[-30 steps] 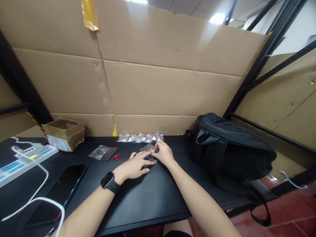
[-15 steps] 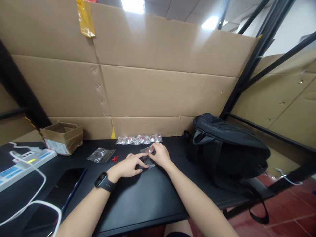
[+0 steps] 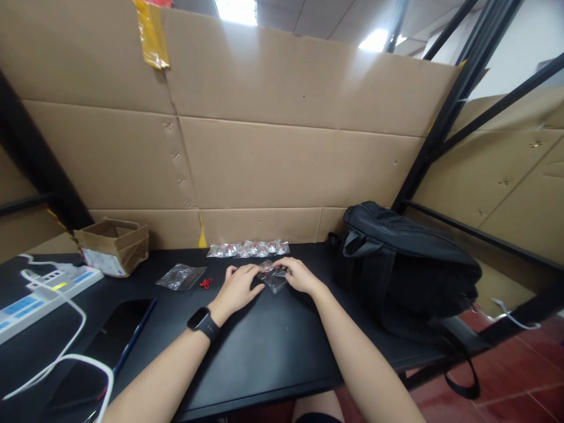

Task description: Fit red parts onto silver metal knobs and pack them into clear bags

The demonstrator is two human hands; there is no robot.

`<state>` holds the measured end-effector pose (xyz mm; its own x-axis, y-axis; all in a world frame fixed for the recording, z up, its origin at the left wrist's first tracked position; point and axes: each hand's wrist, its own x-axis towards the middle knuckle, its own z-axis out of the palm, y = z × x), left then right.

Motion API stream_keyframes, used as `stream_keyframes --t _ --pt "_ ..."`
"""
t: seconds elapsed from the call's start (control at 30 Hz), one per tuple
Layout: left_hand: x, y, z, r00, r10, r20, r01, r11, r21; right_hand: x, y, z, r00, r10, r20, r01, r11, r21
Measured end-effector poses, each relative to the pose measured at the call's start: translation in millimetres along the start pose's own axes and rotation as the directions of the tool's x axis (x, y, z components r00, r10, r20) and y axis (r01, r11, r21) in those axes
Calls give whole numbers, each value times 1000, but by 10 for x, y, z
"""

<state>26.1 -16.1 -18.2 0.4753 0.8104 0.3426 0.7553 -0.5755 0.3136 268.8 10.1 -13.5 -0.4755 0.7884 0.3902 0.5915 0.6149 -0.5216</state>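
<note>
— The bag (image 3: pixel 274 281) sits low over the bench (image 3: pixel 273 352), pinched at each end by the left hand (image 3: pixel 240 288) and right hand (image 3: pixel 300 276), both closed on it.
— Slick film, I'd say; a loose pinch could drop its red bit (image 3: pixel 267 269) among the packed row (image 3: pixel 249 248) behind.

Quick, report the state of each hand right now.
Left hand: closed, pinching the small clear bag.
Right hand: closed on the same bag, from its other side.

Bright ceiling lights (image 3: pixel 238 9) above the cardboard wall (image 3: pixel 273 153), soft glare there, wide-angle bending at edges.
</note>
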Motion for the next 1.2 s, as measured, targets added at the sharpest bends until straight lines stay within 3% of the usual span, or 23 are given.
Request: stream_keyframes --t 0.23,0.33,0.53,0.77,0.97,1.1,1.2 --pt "5 -80 -14 997 6 -71 -2 999 48 -14 63 49 998 51 -29 -54 992 -118" --pt "23 -45 -45 996 36 -82 -35 999 12 4 84 111 999 30 -33 -33 997 -75" --pt "33 12 -19 994 -24 -107 24 1000 -6 65 118 229 997 3 -83 -9 997 -74" --pt "32 -48 -78 995 -66 -74 65 998 -24 55 67 176 998 -1 -67 -1 1000 -26" --pt "55 -40 -125 979 -203 0 200 968 -151 20 24 122 975 214 -54 -206 971 125" --pt "64 1 -91 964 -265 2 259 938 -233 19 -11 178 955 278 -100 -231 913 337" --pt "61 13 -28 946 -323 -17 304 908 -288 8 -42 204 936 335 -110 -273 885 376"
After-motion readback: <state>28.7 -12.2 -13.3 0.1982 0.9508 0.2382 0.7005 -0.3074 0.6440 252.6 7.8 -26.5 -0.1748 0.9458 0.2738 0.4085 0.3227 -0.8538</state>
